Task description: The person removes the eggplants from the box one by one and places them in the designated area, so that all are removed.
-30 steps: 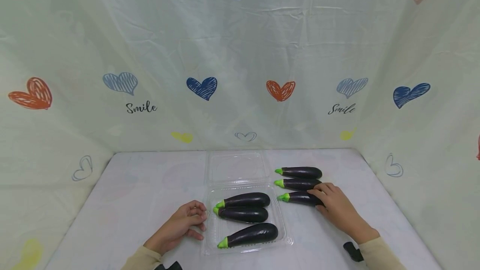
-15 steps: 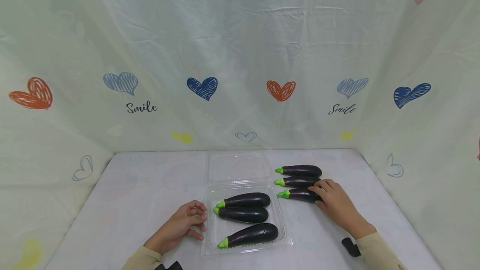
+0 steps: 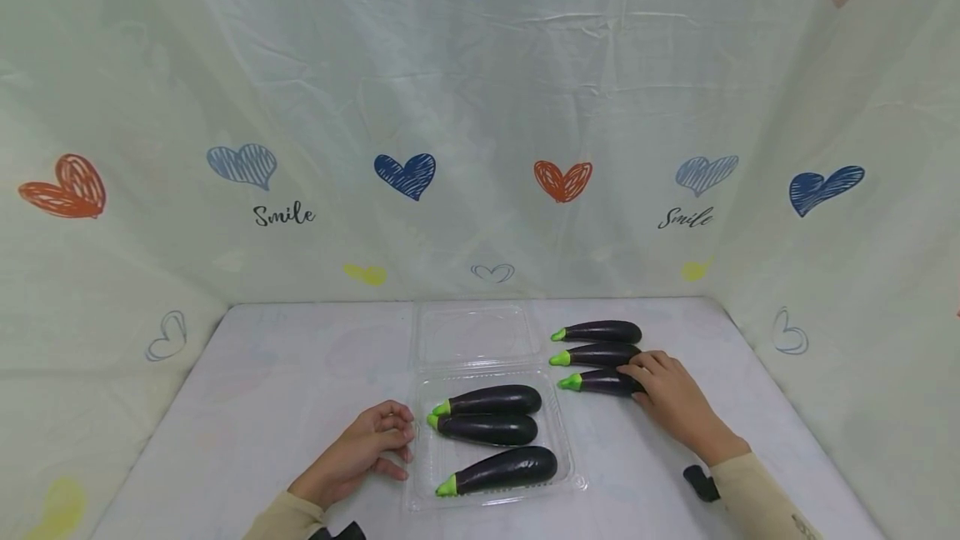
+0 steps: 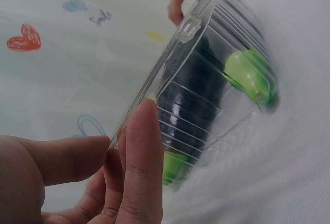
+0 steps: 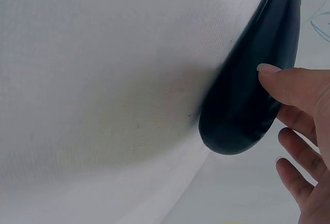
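Observation:
At the front of a row of three eggplants, my right hand (image 3: 678, 398) grips the thick end of the nearest eggplant (image 3: 600, 382). Its thumb lies across the dark skin in the right wrist view, where the eggplant (image 5: 247, 74) points its green stem away. My left hand (image 3: 367, 448) pinches the left rim of a clear plastic clamshell box (image 3: 566, 440), thumb and forefinger on either side of the rim (image 4: 136, 98) in the left wrist view. Inside the box lie three more eggplants: a back one (image 3: 495, 399), a middle one (image 3: 491, 430) and a front one (image 3: 513, 468).
Beyond the gripped eggplant lie a middle eggplant (image 3: 596, 354) and a far eggplant (image 3: 603, 331), stems to the left. The box's clear lid (image 3: 472, 336) is folded back flat on the white table (image 3: 300, 373). A heart-printed curtain (image 3: 480, 107) stands behind.
My right hand has moved slightly away from me with the nearest eggplant, and the two eggplants beyond it have shifted back too. The left hand and box have stayed put.

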Demonstrator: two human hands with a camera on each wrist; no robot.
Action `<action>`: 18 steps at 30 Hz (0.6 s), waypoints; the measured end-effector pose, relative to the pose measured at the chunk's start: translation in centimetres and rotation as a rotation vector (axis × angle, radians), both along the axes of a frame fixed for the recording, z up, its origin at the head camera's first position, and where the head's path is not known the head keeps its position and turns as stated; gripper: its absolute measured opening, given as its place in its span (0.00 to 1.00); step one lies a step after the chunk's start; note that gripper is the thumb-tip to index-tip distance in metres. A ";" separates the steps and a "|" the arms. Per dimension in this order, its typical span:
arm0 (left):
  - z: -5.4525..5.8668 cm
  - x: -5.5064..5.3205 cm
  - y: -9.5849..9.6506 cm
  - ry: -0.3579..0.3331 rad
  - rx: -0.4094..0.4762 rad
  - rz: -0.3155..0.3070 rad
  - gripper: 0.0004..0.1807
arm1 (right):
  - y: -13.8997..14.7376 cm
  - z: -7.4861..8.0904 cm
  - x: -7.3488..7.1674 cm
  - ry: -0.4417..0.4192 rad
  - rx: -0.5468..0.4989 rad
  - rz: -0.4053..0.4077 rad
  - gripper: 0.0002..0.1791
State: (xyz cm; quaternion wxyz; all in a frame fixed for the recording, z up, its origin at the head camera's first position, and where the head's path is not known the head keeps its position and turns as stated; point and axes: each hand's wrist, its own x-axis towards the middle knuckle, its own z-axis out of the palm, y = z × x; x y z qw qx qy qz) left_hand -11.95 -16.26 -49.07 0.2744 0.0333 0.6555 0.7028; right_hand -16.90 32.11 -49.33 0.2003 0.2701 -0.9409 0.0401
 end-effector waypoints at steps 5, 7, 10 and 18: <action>0.0 0.0 0.0 0.006 -0.005 -0.003 0.14 | 0.0 0.1 -0.2 -0.006 0.004 -0.002 0.26; 0.0 0.0 -0.1 0.005 -0.009 -0.002 0.14 | 0.0 0.1 -0.4 -0.009 0.006 -0.006 0.25; 0.0 -0.1 -0.1 0.006 -0.012 0.000 0.14 | -0.1 0.0 -0.5 -0.011 0.005 -0.008 0.25; 0.1 0.0 -0.1 0.006 -0.005 -0.001 0.14 | -0.1 -0.1 -0.7 -0.008 -0.002 -0.012 0.25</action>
